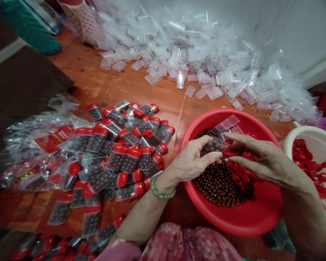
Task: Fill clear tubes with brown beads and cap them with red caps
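Over a red basin (188, 145), my left hand (188, 161) pinches a small clear plastic case (215, 145) filled with dark beads. My right hand (256, 159) is closed at the case's right end, its thumb and fingers around a red cap (229, 154). The fingers partly hide how far the cap sits on the case. Beneath my hands lie many loose brown beads (220, 186). More red caps (240, 177) rest on the beads under my right hand, and clear empty cases (228, 123) lean near the basin's far side.
Capped, bead-filled cases (130, 157) are heaped left of the basin. A large pile of empty clear cases (179, 54) lies against the wall. At right, a white bowl (289, 139) holds red caps. Crumpled clear plastic bags (43, 127) lie at left beside a dark box (24, 79).
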Tool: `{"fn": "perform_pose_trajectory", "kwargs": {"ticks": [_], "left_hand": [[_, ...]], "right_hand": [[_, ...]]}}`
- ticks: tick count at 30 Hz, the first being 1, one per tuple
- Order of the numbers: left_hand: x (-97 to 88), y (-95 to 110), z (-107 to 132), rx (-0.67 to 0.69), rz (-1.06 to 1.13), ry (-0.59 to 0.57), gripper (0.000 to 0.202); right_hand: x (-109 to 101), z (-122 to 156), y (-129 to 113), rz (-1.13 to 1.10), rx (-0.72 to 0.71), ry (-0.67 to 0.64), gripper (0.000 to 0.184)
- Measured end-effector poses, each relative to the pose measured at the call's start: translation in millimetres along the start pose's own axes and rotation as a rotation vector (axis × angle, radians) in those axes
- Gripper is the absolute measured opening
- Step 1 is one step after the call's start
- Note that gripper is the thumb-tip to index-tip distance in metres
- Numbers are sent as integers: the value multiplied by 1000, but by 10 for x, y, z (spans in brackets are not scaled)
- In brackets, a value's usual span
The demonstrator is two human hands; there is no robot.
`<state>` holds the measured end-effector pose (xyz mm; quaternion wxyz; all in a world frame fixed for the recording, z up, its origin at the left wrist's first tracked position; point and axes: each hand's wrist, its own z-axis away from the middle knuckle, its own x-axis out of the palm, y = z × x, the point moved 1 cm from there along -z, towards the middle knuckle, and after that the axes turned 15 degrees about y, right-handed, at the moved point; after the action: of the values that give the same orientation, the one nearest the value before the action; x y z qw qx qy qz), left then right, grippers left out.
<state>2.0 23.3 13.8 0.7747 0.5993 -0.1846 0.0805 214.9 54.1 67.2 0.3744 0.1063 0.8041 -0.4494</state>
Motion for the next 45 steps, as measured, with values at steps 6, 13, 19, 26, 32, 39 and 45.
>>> {"fn": "perform_pose_trajectory", "kwargs": {"ticks": [6, 13, 19, 26, 32, 39, 45], "left_hand": [[6, 2, -4, 1, 48, -1, 31], [-23, -15, -1, 32, 27, 5, 20], [-29, -16, -13, 8, 100, -69, 22], [-32, -44, 4, 121, -106, -23, 18], [-19, -68, -3, 183, -197, 0, 17], [-18, -23, -2, 154, -177, -21, 18], [-28, 4, -11, 113, -77, -13, 19]], "right_hand": [[76, -7, 79, -74, 142, 60, 22], [271, 139, 210, -180, 276, 127, 16], [233, 53, 128, -458, 524, 413, 21], [230, 43, 80, -512, 507, 660, 19], [223, 56, 124, -465, 467, 712, 20], [244, 77, 56, -515, 386, 667, 22], [282, 49, -43, -477, 351, 693, 22]]}}
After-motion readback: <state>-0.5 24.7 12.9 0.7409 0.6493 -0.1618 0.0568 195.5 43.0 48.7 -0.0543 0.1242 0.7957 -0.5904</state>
